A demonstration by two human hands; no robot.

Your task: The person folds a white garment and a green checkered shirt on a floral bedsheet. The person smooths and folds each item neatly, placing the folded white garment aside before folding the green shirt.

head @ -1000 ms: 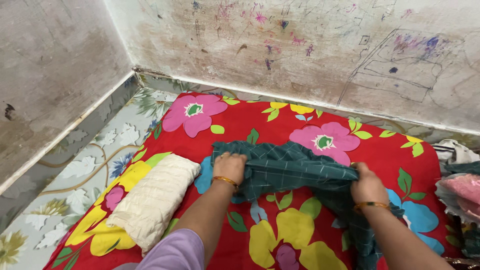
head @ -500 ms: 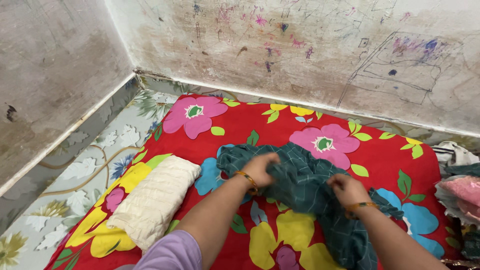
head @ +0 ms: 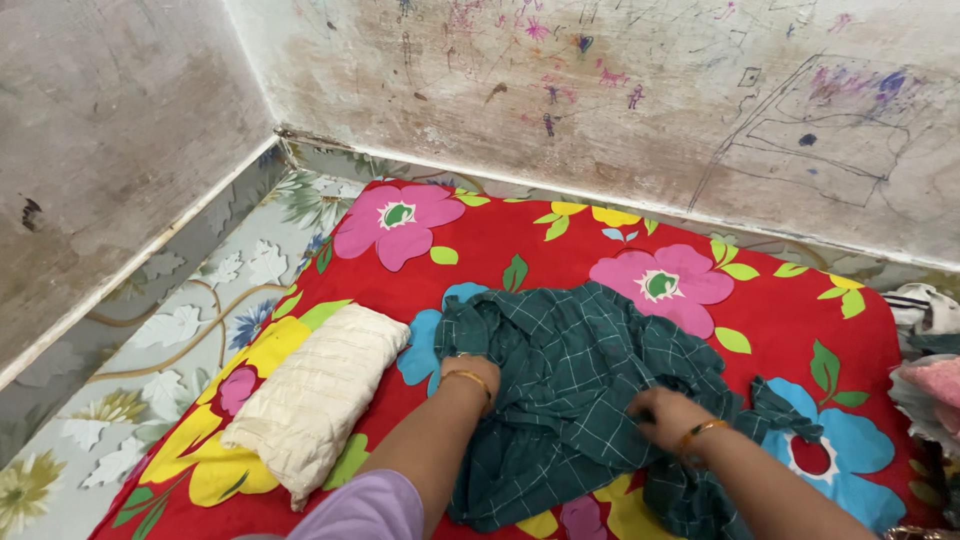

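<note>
Down on the red flowered bedsheet, seen from the head camera, a dark green checked cloth lies crumpled near the middle; it reaches from a blue flower on the sheet's left part across to another blue flower on its right, so it's pretty spread out but wrinkly; left hand sits on the cloth's left edge, curled down and gripping the fabric there, gold bangle on the wrist; right hand is pressed onto the cloth's lower right part, fingers bent and bunched into the folds, looks like it's pinching a bit of fabric but the fingertips are partly buried so can't tell for sure; also a bangle on that wrist; lilac sleeve shows on the left arm at the bottom edge; just left of the green cloth, not touching it, a folded cream cloth lies rolled up like a little bundle on the sheet; off the sheet's right edge there's a pile of other clothes, pink and white bits showing; behind the sheet a scribbled wall with crayon marks; left of the sheet a pale leaf-patterned mat runs along the corner.
</note>
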